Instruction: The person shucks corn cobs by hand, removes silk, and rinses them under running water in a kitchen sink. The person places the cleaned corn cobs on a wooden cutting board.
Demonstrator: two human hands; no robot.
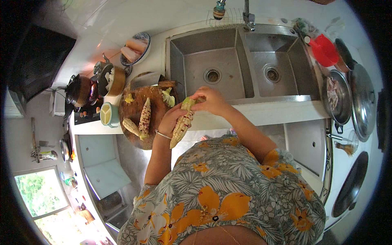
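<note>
My left hand (171, 119) grips an ear of corn (182, 125) with pale and purple kernels, its tip pointing down toward my body. The fingers of my right hand (211, 99) pinch the green stalk end of that ear, near the front edge of the sink. To the left, a round wooden cutting board (131, 105) bears a second speckled ear (145, 118), a smaller pale ear (131, 126), and some green husk scraps (168, 97). A cleaver (144, 81) with a wooden handle lies across the board's far edge.
A double steel sink (211, 61) lies ahead. Left of the board stand a green divided container (109, 114), a pot of white pieces (118, 81) and a bowl of meat (134, 50). At the right are a red dipper (326, 50) and a pan holding meat (337, 114).
</note>
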